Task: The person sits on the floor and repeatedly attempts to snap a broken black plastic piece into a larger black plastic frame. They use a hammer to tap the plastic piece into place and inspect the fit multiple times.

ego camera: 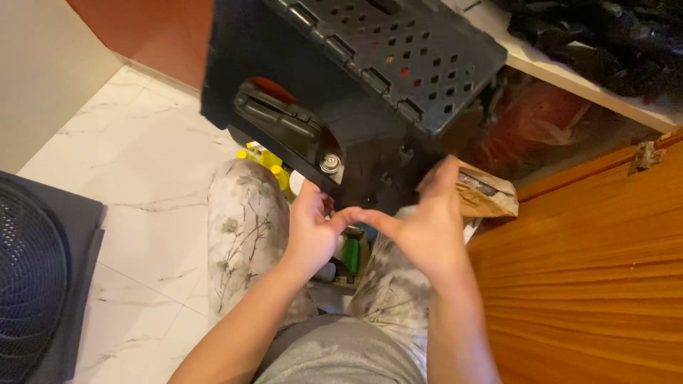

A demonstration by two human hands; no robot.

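Seemingly mid-work, the left hand (311, 231) and right hand (427, 227) meet thumb to thumb with loosely curled fingers gripping nothing clear, just below the tilted black perforated plastic folding stool (348, 78), a crumpled brown paper bag (491, 195) beside the right hand.

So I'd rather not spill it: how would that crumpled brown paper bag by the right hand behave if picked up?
The brown paper bag looks creased and soft, so it would probably flex and sag rather than hold its shape. Its top seems folded open, so contents might shift or spill if tilted. The right hand is touching it or very close; which cannot be told.
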